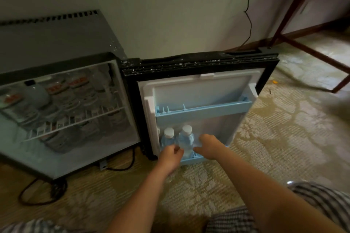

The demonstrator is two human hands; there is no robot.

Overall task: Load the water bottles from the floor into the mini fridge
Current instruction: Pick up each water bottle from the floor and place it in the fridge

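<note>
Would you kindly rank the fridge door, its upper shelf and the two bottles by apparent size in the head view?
1. Fridge door
2. Upper shelf
3. Left bottle and right bottle: alike, partly hidden, unranked.

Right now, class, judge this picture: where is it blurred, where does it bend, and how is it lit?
Head view, left: the fridge interior is smeared, labels unreadable. Head view, centre: the door and a bottle in it are sharper. Head view, right: wide-angle bending curves the skirting. Overall dim, brightest on the door.

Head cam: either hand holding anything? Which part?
Left hand grips the right water bottle low on its body, in the lower door shelf. Right hand sits at its other side; hold unclear.
</note>
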